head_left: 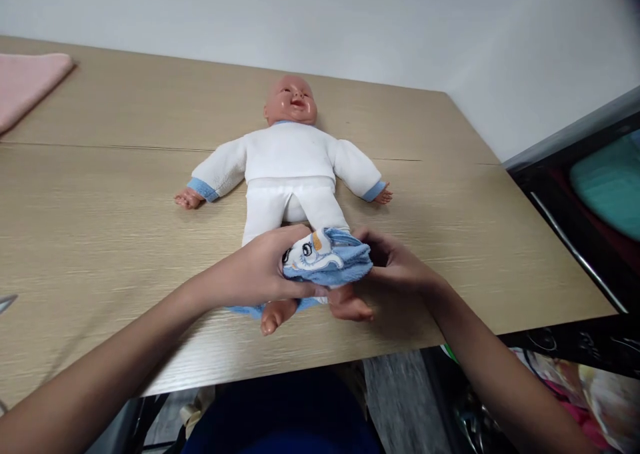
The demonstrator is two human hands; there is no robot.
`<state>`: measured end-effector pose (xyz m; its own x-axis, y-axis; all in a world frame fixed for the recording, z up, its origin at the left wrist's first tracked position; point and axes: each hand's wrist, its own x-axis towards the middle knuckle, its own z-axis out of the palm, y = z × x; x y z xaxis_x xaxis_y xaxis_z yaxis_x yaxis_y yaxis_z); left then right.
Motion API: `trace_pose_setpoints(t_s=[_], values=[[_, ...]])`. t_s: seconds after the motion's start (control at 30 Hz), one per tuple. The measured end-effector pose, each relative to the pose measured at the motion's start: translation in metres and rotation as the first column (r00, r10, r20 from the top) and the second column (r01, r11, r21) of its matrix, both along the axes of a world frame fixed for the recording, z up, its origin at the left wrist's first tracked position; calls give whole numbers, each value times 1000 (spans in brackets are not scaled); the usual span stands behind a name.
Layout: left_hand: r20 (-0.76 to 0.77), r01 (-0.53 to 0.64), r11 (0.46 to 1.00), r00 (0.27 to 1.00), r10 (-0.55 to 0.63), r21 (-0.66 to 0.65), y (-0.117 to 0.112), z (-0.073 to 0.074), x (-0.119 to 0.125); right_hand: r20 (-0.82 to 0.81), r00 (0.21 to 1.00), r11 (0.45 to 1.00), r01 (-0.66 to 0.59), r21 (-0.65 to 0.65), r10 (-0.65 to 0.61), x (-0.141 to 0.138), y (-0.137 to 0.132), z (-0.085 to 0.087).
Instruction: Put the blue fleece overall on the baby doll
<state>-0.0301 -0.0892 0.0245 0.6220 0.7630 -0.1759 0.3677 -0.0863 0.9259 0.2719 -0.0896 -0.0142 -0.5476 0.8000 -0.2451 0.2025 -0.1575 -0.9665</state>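
A baby doll (295, 151) in a white top and white trousers with blue cuffs lies on its back, head away from me and feet toward me. My left hand (265, 264) is closed on a bunched blue terry baby garment (345, 274) with a white embroidered animal face. Its thumb presses along the lower edge, near the doll's foot. From the other side my right hand (397, 261) grips the same garment, its fingers partly hidden behind the cloth. The bunch surrounds or covers the doll's lower leg on the right; which one I cannot tell. Both bare feet stick out below.
The doll rests on a light wooden table (125, 194) against a pale wall. A folded pink cloth (33, 84) lies at the far left. To the right stands a dark-framed object with a teal item (610, 181) in it. The table's front edge runs close below the feet.
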Motion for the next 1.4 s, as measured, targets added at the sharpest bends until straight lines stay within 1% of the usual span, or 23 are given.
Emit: trace_pose_setpoints(t_s=[0.07,0.13,0.2,0.27,0.33,0.4,0.47,0.5,0.53,0.57,0.67,0.7,0.77,0.83,0.9,0.97,1.03,1.1,1.13,1.2,1.27,1.33,1.4], values=[[24,0,999,1000,1,-42,1,0,1,-47,999,1000,-18,-12,17,0,-2,0],[47,12,999,999,-10,-36,2,1,2,-93,994,998,-51,43,54,-1,-4,1],[35,-4,1000,999,3,22,0,1,3,-62,995,978,-67,198,80,-4,-4,4],[-23,-66,988,997,69,137,-5,3,2,51,998,927,-60,370,45,-8,-3,10],[-84,-126,946,984,157,298,-14,4,-5,136,991,883,-49,467,-17,-14,-1,17],[-135,-149,883,964,230,444,-26,2,-18,150,988,867,-42,496,-38,-19,2,23],[-168,-179,831,937,308,527,-40,-5,-36,153,988,858,-61,511,-21,-22,5,28],[-167,-221,814,918,359,537,-46,-9,-46,165,986,850,-76,522,-13,-24,6,30],[-151,-270,810,905,399,520,-53,-14,-54,184,983,840,-90,535,-12,-25,8,32],[-128,-316,823,899,418,472,-59,-18,-62,203,979,828,-103,551,-13,-27,9,34],[-50,-376,867,909,413,328,-69,-27,-74,216,976,792,-105,601,-34,-34,15,36],[-37,-372,872,914,404,318,-70,-28,-75,200,979,799,-85,596,-45,-37,18,35],[-49,-338,880,926,374,334,-69,-27,-73,131,986,844,17,537,-102,-42,25,29],[-84,-290,896,938,335,336,-65,-24,-68,51,983,888,138,439,-178,-46,33,19],[-105,-259,907,945,308,332,-63,-21,-64,12,977,907,191,376,-211,-48,43,6],[-105,-269,892,939,327,364,-60,-21,-60,14,982,910,169,378,-189,-48,52,-5],[-91,-327,845,913,399,423,-59,-24,-56,29,984,890,146,432,-176,-46,57,-12],[-48,-412,781,871,488,470,-56,-27,-53,6,982,832,157,531,-189,-44,60,-15],[-17,-448,765,858,513,463,-55,-29,-51,-18,981,801,167,575,-192,-44,60,-16],[44,-497,775,851,523,390,-49,-33,-48,-62,980,765,187,616,-189,-45,59,-16],[61,-527,792,842,536,310,-39,-38,-45,-50,977,781,195,594,-206,-47,58,-17],[46,-577,779,810,585,244,-24,-43,-43,-16,967,796,220,564,-256,-50,59,-21],[36,-615,769,785,619,175,-8,-48,-42,-9,954,794,255,551,-300,-53,63,-27]])
